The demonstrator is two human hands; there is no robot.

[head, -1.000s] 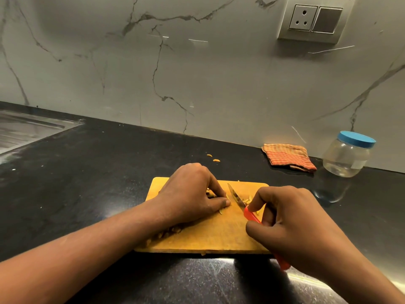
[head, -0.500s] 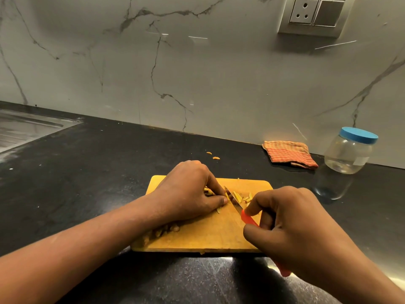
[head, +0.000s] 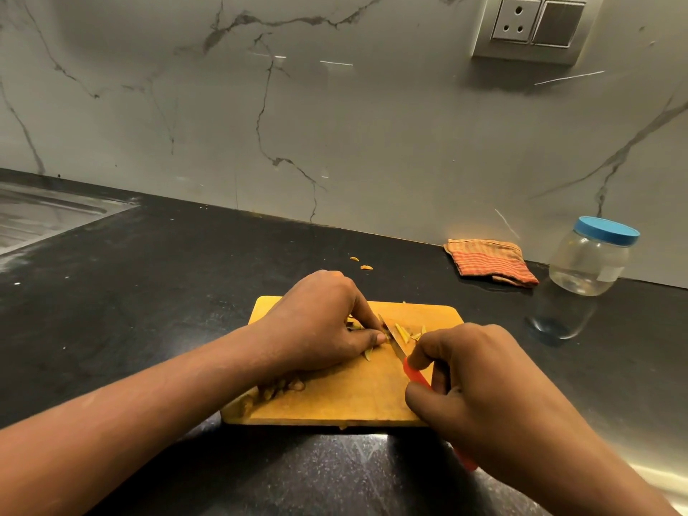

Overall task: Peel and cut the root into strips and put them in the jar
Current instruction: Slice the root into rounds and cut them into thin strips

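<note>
On the yellow cutting board (head: 346, 400) my left hand (head: 320, 322) curls over the root (head: 353, 324) and pins it down; only a sliver of it shows under the fingers. My right hand (head: 469, 389) grips the red-handled knife (head: 417, 374), whose blade (head: 391, 335) rests against the root right beside my left fingertips. Several cut yellow strips (head: 404, 333) lie just right of the blade. Peel scraps (head: 283, 387) sit on the board under my left wrist. The clear jar (head: 590, 260) with its blue lid on stands at the far right by the wall.
A folded orange checked cloth (head: 489, 260) lies against the wall left of the jar. Two small orange bits (head: 361, 263) lie on the black counter behind the board. A steel sink drainboard (head: 41, 214) is at the far left. A wall socket (head: 536, 26) is above.
The knife blade has moved left and down against the root beside my left fingertips. More cut strips now lie to the right of the blade.
</note>
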